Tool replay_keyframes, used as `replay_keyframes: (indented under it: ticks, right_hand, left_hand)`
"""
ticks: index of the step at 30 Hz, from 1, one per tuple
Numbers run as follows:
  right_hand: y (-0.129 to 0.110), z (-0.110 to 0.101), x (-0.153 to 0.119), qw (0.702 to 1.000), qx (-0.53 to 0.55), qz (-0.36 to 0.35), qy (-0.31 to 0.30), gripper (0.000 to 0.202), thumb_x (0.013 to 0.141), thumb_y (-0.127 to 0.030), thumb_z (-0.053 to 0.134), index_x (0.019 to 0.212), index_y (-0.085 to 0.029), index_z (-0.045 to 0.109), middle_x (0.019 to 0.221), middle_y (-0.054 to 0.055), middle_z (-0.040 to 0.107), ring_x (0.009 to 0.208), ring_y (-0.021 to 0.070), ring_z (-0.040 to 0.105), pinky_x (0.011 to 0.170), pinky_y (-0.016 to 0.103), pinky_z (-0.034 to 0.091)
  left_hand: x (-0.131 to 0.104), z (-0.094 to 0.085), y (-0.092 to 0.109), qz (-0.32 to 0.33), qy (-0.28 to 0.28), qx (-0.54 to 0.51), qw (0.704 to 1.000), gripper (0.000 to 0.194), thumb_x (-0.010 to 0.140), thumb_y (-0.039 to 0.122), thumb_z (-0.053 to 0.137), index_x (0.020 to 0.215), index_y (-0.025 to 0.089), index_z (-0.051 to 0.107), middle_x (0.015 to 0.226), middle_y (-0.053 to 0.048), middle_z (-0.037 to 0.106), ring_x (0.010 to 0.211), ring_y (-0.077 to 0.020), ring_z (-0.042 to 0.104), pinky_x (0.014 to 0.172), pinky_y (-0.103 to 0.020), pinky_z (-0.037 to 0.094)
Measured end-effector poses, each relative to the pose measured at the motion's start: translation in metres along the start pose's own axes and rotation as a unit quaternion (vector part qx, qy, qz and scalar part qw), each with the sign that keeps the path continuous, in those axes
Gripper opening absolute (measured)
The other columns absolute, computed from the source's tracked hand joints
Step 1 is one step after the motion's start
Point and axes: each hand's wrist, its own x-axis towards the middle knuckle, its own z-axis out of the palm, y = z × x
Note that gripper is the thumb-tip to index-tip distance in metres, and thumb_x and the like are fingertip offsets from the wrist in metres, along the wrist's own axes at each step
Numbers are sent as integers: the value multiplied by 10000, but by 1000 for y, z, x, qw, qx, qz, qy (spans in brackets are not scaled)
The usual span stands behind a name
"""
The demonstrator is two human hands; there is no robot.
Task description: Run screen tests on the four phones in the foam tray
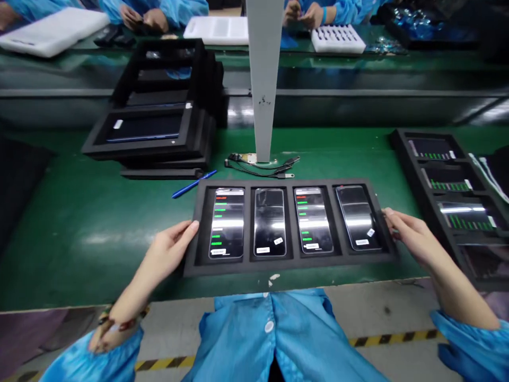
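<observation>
Before me is a black foam tray point(290, 261) with several smartphones, each in its own compartment. The leftmost phone point(229, 220) and the third phone point(314, 220) show lit screens with red and green lines. The second phone point(270, 220) and the rightmost phone point(358, 212) have dark screens with small white stickers. My left hand point(170, 248) grips the tray's left end, thumb on top. At its right end, my right hand point(409, 233) is closed on the edge, its fingers partly hidden.
A stack of black foam trays point(194, 138) with phones stands at back left, near a blue pen point(194, 184). Short black cables point(262, 171) lie by a grey post point(263, 85). Another phone tray point(427, 185) is at right. Co-workers' hands point(145, 20) show across the bench.
</observation>
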Motion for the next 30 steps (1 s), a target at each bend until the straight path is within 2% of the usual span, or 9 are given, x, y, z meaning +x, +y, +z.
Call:
replay_keyframes:
  ticks: [2,4,6,8,10,13,18,24,30]
  right_hand:
    - [-10,5,-17,997,-34,-26,63,485,1033,-640,657,1002,-194,844,842,120,767,743,240,717,744,404,582]
    - [-28,16,-34,987,-48,-116,101,387,1093,-510,594,1197,-207,811,1075,161,796,998,296,739,942,477,579]
    - [-51,34,-48,974,-9,-226,-5,324,1120,-389,534,1299,-258,769,1255,143,795,1258,328,697,1104,533,535]
    - [-71,55,-55,955,-11,-274,-118,362,1129,-331,494,1420,-310,709,1391,99,768,1398,327,638,1162,562,496]
    - [-84,71,-57,953,-37,-265,-143,448,1136,-310,460,1562,-324,598,1521,81,710,1508,341,551,1206,593,445]
    - [-89,81,-56,964,-61,-234,-107,533,1140,-299,443,1672,-316,459,1640,74,624,1586,366,446,1230,620,384]
    - [-86,76,-58,959,-48,-253,-119,487,1119,-235,450,1573,-351,581,1493,61,717,1523,340,527,1195,581,393]
    - [-89,76,-60,962,-61,-239,-116,531,1105,-213,456,1615,-341,527,1570,42,680,1560,346,479,1206,579,376]
    - [-83,69,-60,952,-42,-272,-134,462,1091,-250,458,1501,-325,658,1438,70,759,1504,377,562,1186,611,395]
  left_hand:
    - [-7,4,-3,101,129,112,980,496,975,658,673,1112,202,812,1104,-99,819,1036,-318,733,996,-480,606]
    - [-11,9,2,216,186,175,942,365,1021,517,672,1180,213,796,1163,-111,804,1129,-322,700,1091,-523,535]
    - [-9,15,12,307,125,203,921,278,1054,419,640,1218,249,789,1182,-106,790,1195,-317,686,1155,-552,457]
    - [-1,24,22,346,42,225,910,290,1087,378,569,1255,282,785,1203,-108,768,1228,-316,682,1183,-577,392]
    - [8,32,27,343,28,252,904,349,1110,354,496,1329,284,759,1248,-121,750,1302,-335,651,1228,-612,317]
    - [15,38,29,335,56,257,905,400,1111,322,453,1411,255,711,1278,-135,744,1375,-352,607,1273,-629,254]
    - [11,37,26,339,66,245,906,352,1090,292,476,1281,275,771,1189,-108,758,1318,-337,643,1253,-616,277]
    - [12,40,28,320,60,245,913,382,1095,326,463,1365,260,725,1269,-104,769,1351,-341,619,1280,-640,252]
    - [2,36,25,302,137,199,922,387,1085,394,473,1282,232,764,1225,-79,783,1313,-318,665,1262,-627,357]
